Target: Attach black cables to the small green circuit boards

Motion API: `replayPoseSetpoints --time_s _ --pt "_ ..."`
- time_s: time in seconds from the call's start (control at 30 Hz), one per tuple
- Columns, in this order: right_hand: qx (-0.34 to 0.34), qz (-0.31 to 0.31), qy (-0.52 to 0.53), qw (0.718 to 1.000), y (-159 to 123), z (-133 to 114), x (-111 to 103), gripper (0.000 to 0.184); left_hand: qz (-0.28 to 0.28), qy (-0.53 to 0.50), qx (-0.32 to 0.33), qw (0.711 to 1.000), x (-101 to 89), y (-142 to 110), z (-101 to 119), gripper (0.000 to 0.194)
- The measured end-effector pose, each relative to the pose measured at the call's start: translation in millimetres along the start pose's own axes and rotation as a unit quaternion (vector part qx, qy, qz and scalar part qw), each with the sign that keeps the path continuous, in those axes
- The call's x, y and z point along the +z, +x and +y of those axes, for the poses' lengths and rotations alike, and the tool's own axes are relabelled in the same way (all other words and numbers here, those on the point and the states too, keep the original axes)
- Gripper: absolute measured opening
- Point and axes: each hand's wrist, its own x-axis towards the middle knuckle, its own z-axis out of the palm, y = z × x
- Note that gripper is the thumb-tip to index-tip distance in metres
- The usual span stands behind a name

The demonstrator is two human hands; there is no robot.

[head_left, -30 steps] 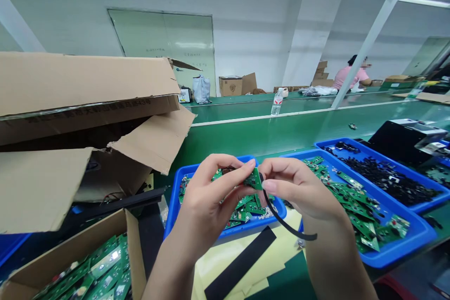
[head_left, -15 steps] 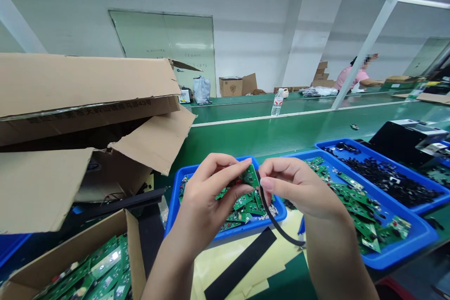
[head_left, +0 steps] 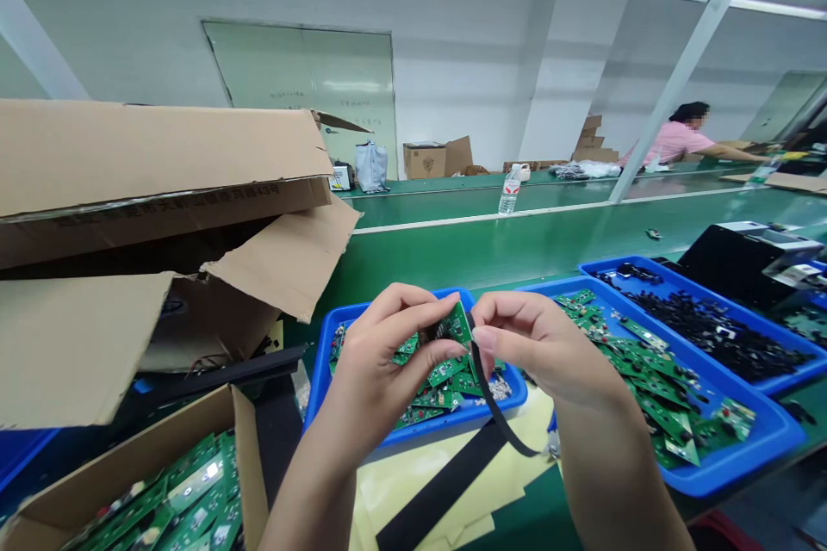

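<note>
My left hand pinches a small green circuit board between thumb and fingers, above a blue tray of similar boards. Against the board's right edge, my right hand grips the upper end of a narrow black strip with thumb and forefinger. The strip's free end curves down and to the right. Fingers hide where strip and board meet. Below lie a wider flat black strip and yellow paper sheets.
A second blue tray of circuit boards stands right, with a tray of black parts behind. Cardboard boxes fill the left side. A water bottle stands on the far bench; a person in pink works beyond.
The board has turned slightly in my left hand. The black strip's free end has swung left and a little lower. The person in the background has leaned to the right, arm reaching out.
</note>
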Motion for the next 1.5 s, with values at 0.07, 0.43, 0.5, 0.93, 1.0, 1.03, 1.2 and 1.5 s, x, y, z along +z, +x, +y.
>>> replayPoseSetpoints --time_s 0.07,0.43,0.5,0.93,1.0,1.03,1.2,1.5 --pt "0.005 0.012 -0.006 1.000 0 0 0 0.013 0.004 -0.003 -0.008 1.000 0.6 0 0 0.027" --pt "-0.013 0.030 0.021 0.999 2 3 5 0.014 0.020 -0.111 -0.115 0.987 4.6 -2 2 0.023" --pt "-0.012 0.029 0.017 0.999 1 3 6 0.015 0.019 -0.122 -0.124 0.985 3.9 -2 3 0.022" --pt "0.051 -0.046 0.046 0.997 2 4 -4 0.029 0.005 -0.053 -0.051 0.997 6.4 -1 5 0.015" --pt "0.059 -0.043 0.046 0.996 2 4 -2 0.030 -0.002 -0.066 -0.065 0.996 5.6 -1 6 0.011" --pt "0.060 -0.039 0.046 0.996 2 4 0 0.030 -0.003 -0.070 -0.068 0.995 5.2 -1 6 0.010" --pt "0.028 -0.009 0.040 0.999 2 7 7 0.018 -0.006 -0.071 -0.078 0.994 5.2 -3 6 0.011" --pt "0.033 -0.006 0.084 0.996 10 9 7 0.010 -0.049 -0.035 -0.095 0.994 3.7 -1 10 0.005"
